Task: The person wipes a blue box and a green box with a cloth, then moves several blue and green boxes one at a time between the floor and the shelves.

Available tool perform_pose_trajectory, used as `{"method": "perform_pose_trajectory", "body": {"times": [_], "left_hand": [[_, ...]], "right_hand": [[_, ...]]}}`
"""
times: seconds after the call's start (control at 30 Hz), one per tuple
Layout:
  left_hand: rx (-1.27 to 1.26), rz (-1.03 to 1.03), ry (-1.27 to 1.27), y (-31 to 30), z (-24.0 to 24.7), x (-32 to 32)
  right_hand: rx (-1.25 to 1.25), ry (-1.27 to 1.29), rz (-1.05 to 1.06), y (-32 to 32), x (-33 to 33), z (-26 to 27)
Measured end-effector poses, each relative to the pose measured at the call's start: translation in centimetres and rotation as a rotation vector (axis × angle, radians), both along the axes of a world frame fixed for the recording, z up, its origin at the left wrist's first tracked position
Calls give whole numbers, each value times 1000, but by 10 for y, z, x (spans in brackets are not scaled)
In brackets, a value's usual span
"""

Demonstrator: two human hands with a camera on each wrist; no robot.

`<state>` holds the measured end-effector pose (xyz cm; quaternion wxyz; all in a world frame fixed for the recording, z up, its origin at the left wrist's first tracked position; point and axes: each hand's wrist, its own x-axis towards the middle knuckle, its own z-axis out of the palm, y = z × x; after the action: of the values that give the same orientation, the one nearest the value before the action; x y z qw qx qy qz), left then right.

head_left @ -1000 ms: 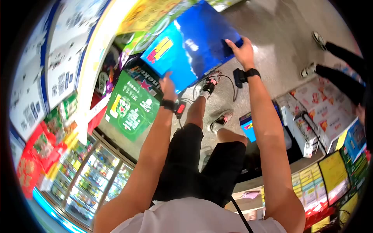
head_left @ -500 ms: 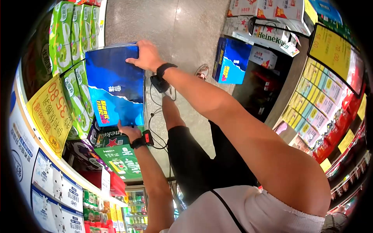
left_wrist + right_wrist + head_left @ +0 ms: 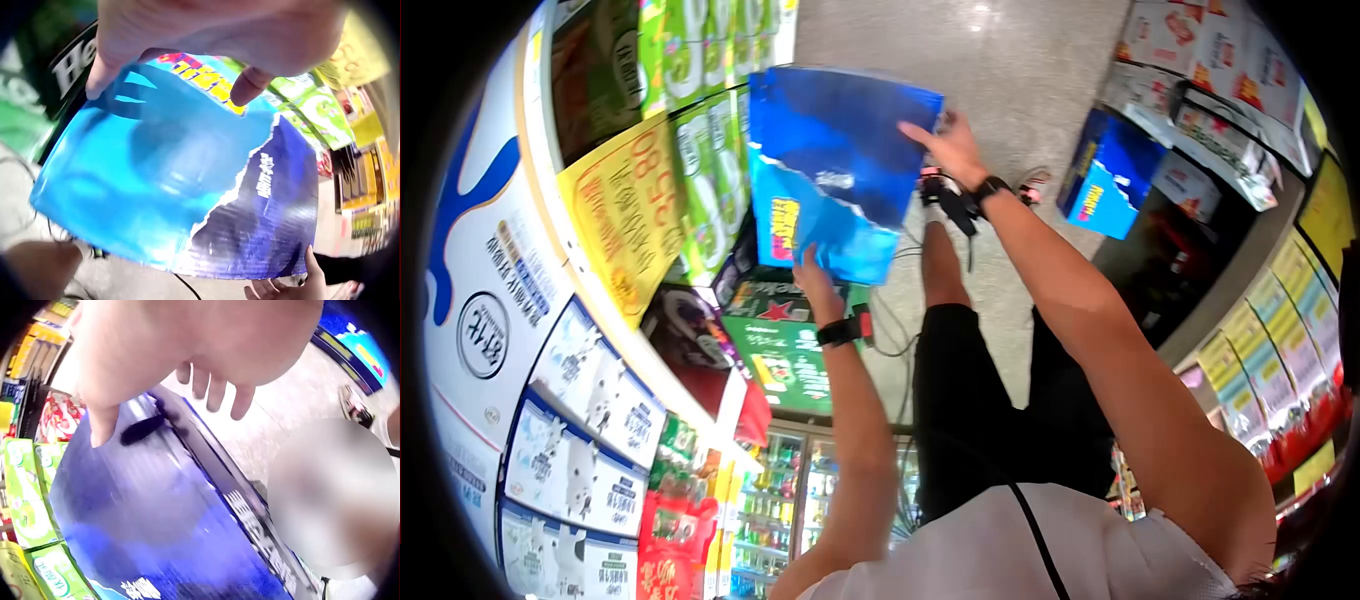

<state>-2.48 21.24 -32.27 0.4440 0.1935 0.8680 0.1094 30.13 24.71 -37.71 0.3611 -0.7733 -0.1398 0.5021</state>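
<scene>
A large blue box (image 3: 840,170), dark blue on one half and light blue on the other, is held up between both hands. The left hand (image 3: 818,285) grips its near edge, and in the left wrist view that hand (image 3: 219,37) has its thumb on the printed top face. At the far right corner is the right hand (image 3: 955,155). In the right wrist view the right hand (image 3: 194,344) lays its thumb on the dark blue face, with the other fingers beyond the side edge; their contact there is hidden.
A green Heineken box (image 3: 785,360) stands beneath the held box. Green cartons (image 3: 705,180) and a yellow price sign (image 3: 625,215) line the left side. Another blue box (image 3: 1112,172) sits on the right. The person's legs and a dangling cable (image 3: 892,350) are below.
The view first swung round, then shifted so the box appears farther right. Both hands have kept their grip, and the box now tilts slightly compared with half a second ago.
</scene>
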Motion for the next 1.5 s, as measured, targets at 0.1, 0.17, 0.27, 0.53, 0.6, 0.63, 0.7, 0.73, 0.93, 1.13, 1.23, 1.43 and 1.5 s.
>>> {"method": "perform_pose_trajectory", "body": {"times": [0.1,0.17,0.27,0.53,0.6,0.63,0.7,0.73,0.93,1.13,1.23,1.43,1.5], "left_hand": [[254,-381,303,55,48,33],[307,-613,309,92,50,35],[347,-948,128,131,26,19],[196,-902,116,134,21,28],[229,-800,120,113,18,34],[274,-706,123,103,15,37],[354,-576,68,77,-8,36],[370,-534,121,66,-8,45],[273,-36,-62,-1,-52,84],[271,333,-229,-24,-45,145],[269,450,-258,-33,-65,153],[175,442,-375,-17,-33,162],[192,516,-396,-15,-26,162]], "right_hand": [[71,540,-5,-32,-33,12],[35,542,-2,-53,-65,3],[-224,668,-253,-66,-92,5],[63,675,-202,-53,-77,-12],[10,585,-54,-39,-53,-6],[-56,529,19,-30,-40,-6],[-94,527,168,-4,-14,6],[-127,505,238,8,-3,1],[-188,359,714,86,36,-3],[-156,51,1087,151,21,16],[-210,-56,1201,172,4,9],[67,-630,1195,146,13,63],[120,-656,994,119,31,71]]}}
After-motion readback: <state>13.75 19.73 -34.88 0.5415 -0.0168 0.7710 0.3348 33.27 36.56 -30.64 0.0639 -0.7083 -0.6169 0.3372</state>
